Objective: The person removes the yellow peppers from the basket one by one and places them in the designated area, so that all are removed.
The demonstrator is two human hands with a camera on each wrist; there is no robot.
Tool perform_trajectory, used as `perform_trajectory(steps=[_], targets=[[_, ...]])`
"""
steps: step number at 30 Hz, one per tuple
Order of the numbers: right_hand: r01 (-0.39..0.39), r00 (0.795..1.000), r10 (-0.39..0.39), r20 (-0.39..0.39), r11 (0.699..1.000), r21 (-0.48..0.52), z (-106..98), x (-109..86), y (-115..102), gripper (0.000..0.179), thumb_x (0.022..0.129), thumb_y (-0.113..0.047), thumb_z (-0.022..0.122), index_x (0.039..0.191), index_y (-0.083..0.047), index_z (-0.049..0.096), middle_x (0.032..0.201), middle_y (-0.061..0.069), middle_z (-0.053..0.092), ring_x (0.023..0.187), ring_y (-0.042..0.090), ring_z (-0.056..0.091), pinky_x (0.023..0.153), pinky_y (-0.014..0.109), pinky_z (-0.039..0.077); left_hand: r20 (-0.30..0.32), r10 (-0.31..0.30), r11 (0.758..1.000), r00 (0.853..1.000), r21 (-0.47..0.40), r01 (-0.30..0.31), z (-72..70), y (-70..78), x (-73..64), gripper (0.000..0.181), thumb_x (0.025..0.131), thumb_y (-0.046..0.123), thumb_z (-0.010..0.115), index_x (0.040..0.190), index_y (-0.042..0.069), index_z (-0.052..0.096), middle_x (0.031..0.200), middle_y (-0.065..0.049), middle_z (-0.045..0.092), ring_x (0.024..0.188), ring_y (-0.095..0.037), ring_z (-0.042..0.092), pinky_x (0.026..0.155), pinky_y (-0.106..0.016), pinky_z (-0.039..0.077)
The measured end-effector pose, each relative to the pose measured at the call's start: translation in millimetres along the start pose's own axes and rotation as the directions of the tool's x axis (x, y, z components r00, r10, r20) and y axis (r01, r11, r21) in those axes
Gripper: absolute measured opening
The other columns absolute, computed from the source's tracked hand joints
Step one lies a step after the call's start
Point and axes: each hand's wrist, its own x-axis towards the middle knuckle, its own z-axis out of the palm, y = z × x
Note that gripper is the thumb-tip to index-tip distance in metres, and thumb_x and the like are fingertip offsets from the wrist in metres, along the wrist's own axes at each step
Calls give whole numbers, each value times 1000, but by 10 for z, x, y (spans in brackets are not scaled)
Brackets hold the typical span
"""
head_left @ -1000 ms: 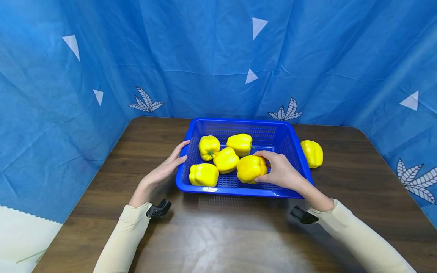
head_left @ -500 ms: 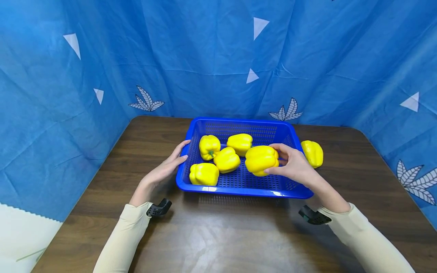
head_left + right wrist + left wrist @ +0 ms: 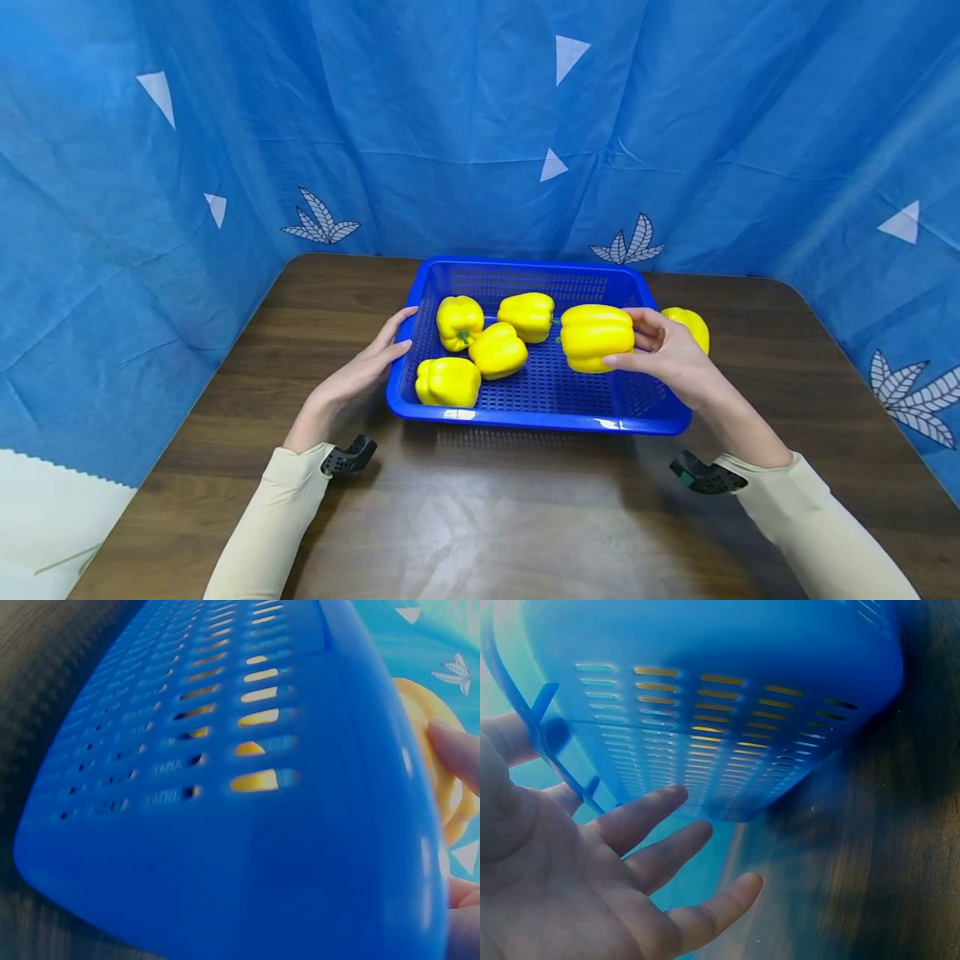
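Note:
My right hand [image 3: 678,358] grips a yellow bell pepper [image 3: 595,337] between thumb and fingers, holding it raised above the right half of a blue plastic basket [image 3: 517,419]. In the right wrist view, that pepper [image 3: 429,724] shows past the basket's rim, partly hidden by it. My left hand [image 3: 358,373] rests at the basket's left rim. The left wrist view has the thumb and a finger at the rim, while the other fingers [image 3: 656,814] extend along the outside of the slotted wall. Inside the basket lie several more yellow bell peppers [image 3: 498,351], grouped toward the left.
Beyond the basket's right side, another yellow bell pepper [image 3: 692,326] lies on the brown wooden table [image 3: 480,508], partly hidden behind my right hand. A blue patterned cloth [image 3: 480,125] hangs around the back and sides of the table.
The right hand has lifted the bell pepper from the basket floor and carried it up and to the right. The left hand has stayed at the left rim.

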Motion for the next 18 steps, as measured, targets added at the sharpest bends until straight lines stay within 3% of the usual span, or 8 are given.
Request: perform_trajectory(steps=[4,7,14,18], targets=[[7,999,-7,-31,1000,21,-41,-19,7,63,84,-20,69,135,-3,36,113,-13,59,98,-2,63,83,15,53,7,4,1000,1000,-12,-4,-3,-7,6,57,101,30,32,149,29,2,158,-8,0,141,-40,19,113,-61,21],[30,998,-26,-62,998,54,-73,-27,16,60,85,-18,68,134,-4,37,111,-12,59,97,-3,63,82,14,52,7,2,1000,1000,-10,-2,-5,-9,9,57,101,31,32,149,29,2,158,-8,-1,141,-40,18,113,-61,21],[73,992,-44,-116,964,255,-163,-65,45,63,85,-6,66,141,-6,35,114,-9,56,94,-2,64,80,12,52,-6,-11,1000,1000,1,11,-2,-17,12,57,101,32,32,149,31,2,158,-7,-2,142,-39,16,113,-62,21],[86,988,-48,-150,962,259,-205,-97,66,60,86,-6,65,139,-8,37,115,-7,54,94,-3,64,79,11,52,-11,-21,1000,1000,2,21,1,-17,11,57,101,33,32,149,32,2,159,-6,-3,143,-40,15,113,-62,21]])
